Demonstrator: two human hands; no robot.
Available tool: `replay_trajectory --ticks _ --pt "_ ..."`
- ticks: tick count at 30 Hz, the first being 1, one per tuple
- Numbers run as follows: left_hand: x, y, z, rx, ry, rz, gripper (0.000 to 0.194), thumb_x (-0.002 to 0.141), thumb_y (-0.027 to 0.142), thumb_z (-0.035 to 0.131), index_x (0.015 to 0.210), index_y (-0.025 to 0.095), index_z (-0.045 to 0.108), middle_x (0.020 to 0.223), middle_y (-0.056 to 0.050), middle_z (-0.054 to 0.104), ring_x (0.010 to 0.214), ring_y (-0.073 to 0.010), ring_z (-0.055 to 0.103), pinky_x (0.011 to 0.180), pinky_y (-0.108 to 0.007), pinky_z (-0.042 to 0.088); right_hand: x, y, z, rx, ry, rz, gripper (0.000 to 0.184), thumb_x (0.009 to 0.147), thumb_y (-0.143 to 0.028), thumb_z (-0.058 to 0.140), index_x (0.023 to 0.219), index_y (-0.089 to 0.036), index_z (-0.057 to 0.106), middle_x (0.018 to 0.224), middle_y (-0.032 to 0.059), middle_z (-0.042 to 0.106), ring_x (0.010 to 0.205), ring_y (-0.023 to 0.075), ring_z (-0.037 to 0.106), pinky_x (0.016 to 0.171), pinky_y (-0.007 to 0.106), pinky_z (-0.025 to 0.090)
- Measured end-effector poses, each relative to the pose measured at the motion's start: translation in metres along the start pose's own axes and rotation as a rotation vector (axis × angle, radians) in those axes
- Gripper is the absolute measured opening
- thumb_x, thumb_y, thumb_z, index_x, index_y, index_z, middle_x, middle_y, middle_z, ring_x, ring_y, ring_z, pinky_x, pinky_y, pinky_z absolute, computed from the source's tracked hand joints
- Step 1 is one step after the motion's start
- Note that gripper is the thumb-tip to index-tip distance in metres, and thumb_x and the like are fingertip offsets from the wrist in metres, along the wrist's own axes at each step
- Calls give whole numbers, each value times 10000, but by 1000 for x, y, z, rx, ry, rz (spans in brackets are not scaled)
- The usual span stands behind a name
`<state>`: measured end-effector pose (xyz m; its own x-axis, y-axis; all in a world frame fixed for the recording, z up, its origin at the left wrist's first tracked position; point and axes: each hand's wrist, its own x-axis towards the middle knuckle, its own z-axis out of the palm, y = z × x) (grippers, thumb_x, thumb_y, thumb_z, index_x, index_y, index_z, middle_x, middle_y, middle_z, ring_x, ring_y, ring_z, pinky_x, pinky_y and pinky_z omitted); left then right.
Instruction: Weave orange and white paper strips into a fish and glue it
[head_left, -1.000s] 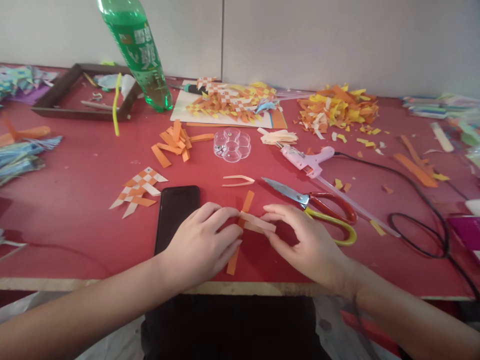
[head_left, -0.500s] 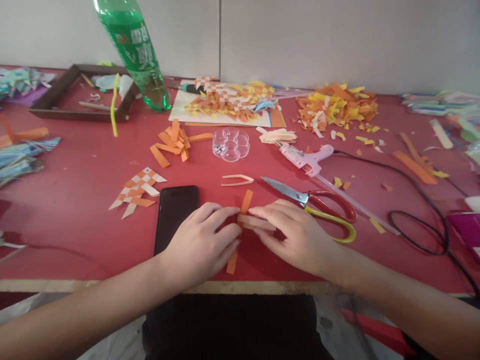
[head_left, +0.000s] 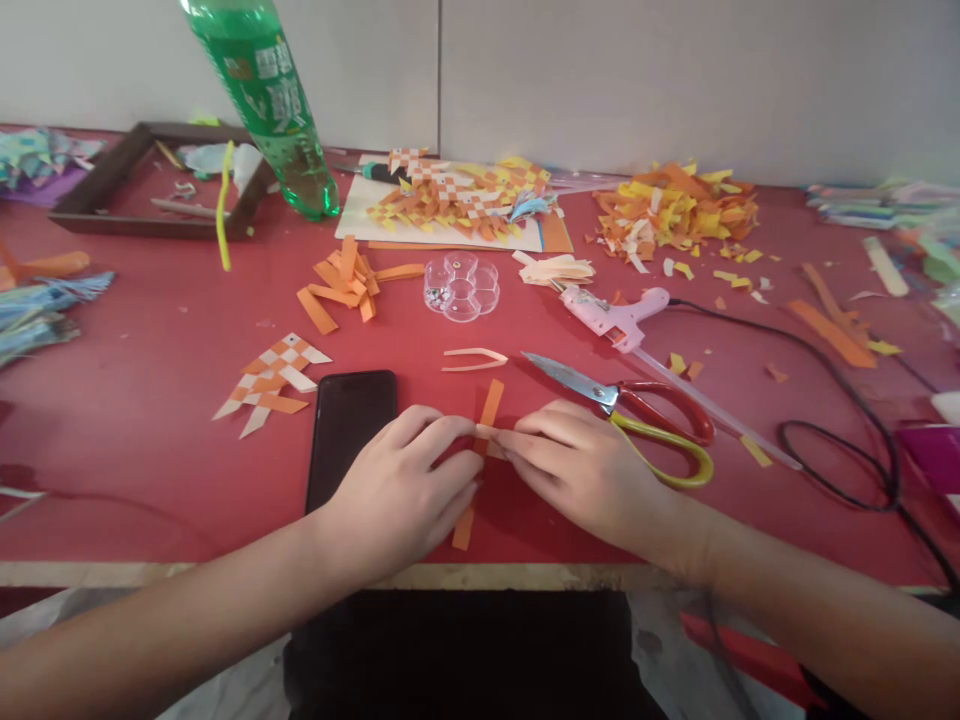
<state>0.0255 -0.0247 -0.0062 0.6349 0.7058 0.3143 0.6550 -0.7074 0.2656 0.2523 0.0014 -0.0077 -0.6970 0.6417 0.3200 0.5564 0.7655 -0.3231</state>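
Observation:
An orange paper strip (head_left: 491, 402) runs upright between my hands, its lower end showing below my left fingers. Across it lies a cream paper strip (head_left: 487, 432), mostly covered by my fingers. My left hand (head_left: 420, 480) pinches the left side where the strips cross. From the right, my right hand (head_left: 581, 470) has its fingertips closed on the cream strip. A black phone (head_left: 352, 420) lies beside my left hand, and scissors (head_left: 577, 382) with red and yellow handles lie behind my right hand. Farther left rests a woven orange-and-white paper fish (head_left: 281, 370).
A pink glue gun (head_left: 611, 315) with a black cord lies at the right. A clear flower-shaped tray (head_left: 461, 290) sits mid-table near loose orange strips (head_left: 345, 285). A green bottle (head_left: 266, 110) and a dark frame (head_left: 120, 225) stand back left. Paper scraps (head_left: 675, 215) are heaped behind.
My right fingers have closed together and moved slightly left over the cream strip, covering more of it. My left hand stays nearly still.

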Motion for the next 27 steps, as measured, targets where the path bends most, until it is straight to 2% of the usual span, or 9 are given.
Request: replay_trajectory --ticks 9,16,21,27 --pt "-1 1 0 14 -17 8 176 910 170 537 918 157 712 1085 -106 689 917 -246 555 839 -419 551 0 0 1 -26 19 3 208 948 -156 529 1023 -154 722 846 72 696 775 182 617 724 344 549" --pt "-1 1 -1 45 -5 9 175 899 167 547 896 157 722 1100 -116 689 913 -254 567 823 -426 556 0 0 0 -8 6 5 242 963 -176 507 1098 -192 706 880 64 705 791 181 622 738 355 561" --pt "-1 0 -1 40 -10 21 168 901 169 552 906 157 720 1131 -98 696 920 -254 573 834 -426 558 -1 1 1 1 -1 2 206 954 -165 522 1023 -165 716 905 76 704 812 191 616 749 364 557" --pt "-2 0 0 40 -17 23 174 908 181 549 927 160 721 1114 -96 714 940 -256 589 838 -432 565 -2 1 2 32 3 14 216 951 -161 521 1052 -184 710 915 73 699 824 189 619 763 363 553"
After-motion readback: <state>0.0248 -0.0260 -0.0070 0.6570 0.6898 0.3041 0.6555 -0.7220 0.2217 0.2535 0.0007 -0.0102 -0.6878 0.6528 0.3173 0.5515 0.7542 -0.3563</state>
